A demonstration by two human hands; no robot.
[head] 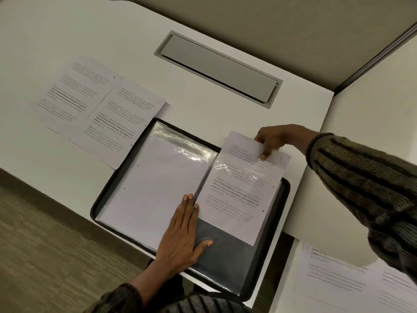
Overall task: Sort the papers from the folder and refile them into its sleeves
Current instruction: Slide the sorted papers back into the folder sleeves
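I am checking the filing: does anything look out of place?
Yes. The sheet in the right sleeve is only partly in: its top, pinched by the right hand, sticks out past the edge of the folder.

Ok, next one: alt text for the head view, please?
A person's right hand pinches the top of a printed sheet sitting partly inside the right-hand sleeve of an open black folder on a white desk; the left hand lies flat by its spine. Other printed sheets lie to the upper left.

Illegibly blurred print on the loose pages (101,109); lower-right papers (334,274) partly behind the sleeve (372,188), off-frame.
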